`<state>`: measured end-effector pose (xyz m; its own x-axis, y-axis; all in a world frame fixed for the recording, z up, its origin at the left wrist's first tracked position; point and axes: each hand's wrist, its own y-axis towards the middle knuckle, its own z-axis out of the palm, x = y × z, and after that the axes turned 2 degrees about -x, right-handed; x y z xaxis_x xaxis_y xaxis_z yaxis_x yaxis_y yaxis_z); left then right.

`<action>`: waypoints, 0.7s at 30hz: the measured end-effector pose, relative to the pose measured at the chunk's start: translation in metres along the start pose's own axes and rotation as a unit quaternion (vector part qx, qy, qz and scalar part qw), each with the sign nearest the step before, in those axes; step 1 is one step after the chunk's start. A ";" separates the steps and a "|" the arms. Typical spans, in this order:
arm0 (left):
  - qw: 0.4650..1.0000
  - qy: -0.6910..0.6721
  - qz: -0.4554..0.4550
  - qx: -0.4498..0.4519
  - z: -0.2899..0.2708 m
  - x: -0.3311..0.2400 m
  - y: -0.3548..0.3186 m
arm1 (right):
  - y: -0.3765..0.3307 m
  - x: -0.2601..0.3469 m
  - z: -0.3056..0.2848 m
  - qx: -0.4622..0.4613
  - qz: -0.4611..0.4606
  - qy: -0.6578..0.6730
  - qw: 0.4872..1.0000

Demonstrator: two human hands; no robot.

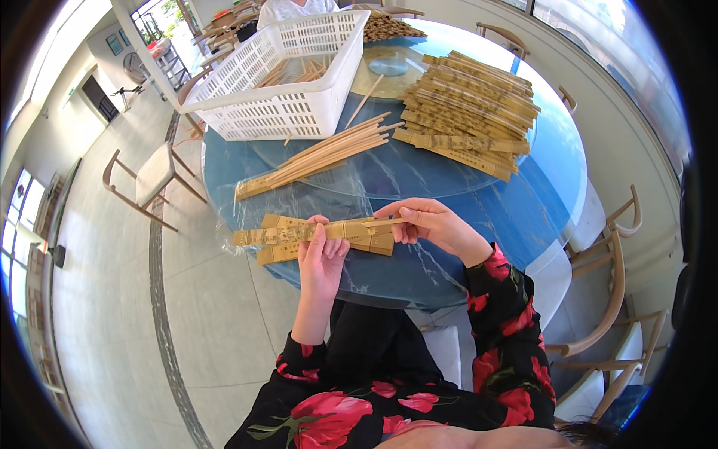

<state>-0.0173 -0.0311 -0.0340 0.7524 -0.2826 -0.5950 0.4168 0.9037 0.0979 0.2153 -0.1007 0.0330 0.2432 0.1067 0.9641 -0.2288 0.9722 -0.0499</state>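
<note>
My left hand (321, 263) pinches a long tan paper chopstick sleeve (278, 236) with dark print, held level above the near edge of the table. At the sleeve's right end, the fingers of my right hand (443, 228) close on pale wooden chopsticks (384, 222), which lie in line with the sleeve's mouth. How far they reach inside is hidden. Beneath my hands, several more sleeves (380, 245) lie crossed on the table. Just beyond, a bundle of loose chopsticks (329, 156) rests slanted, its left end over another sleeve (253, 187).
A white slatted plastic basket (265, 112) with some chopsticks inside stands at the far left of the round blue table (437, 280). A tall heap of tan sleeves (471, 105) lies at the right. Wooden chairs (617, 280) surround the table; a person (299, 7) is behind the basket.
</note>
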 end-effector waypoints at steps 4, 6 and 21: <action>1.000 -0.004 -0.019 0.021 -0.002 0.001 -0.001 | 0.000 -0.005 -0.001 0.047 -0.012 0.071 0.996; 0.999 0.010 -0.034 0.040 -0.001 0.001 -0.001 | 0.002 -0.011 0.001 0.035 -0.028 0.072 0.996; 0.992 -0.010 -0.090 0.085 0.001 0.000 -0.001 | 0.008 -0.019 0.000 0.080 -0.006 0.056 0.995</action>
<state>-0.0173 -0.0327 -0.0337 0.6677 -0.4424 -0.5987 0.6240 0.7711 0.1262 0.2087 -0.0955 0.0139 0.3478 0.1265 0.9290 -0.3708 0.9286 0.0123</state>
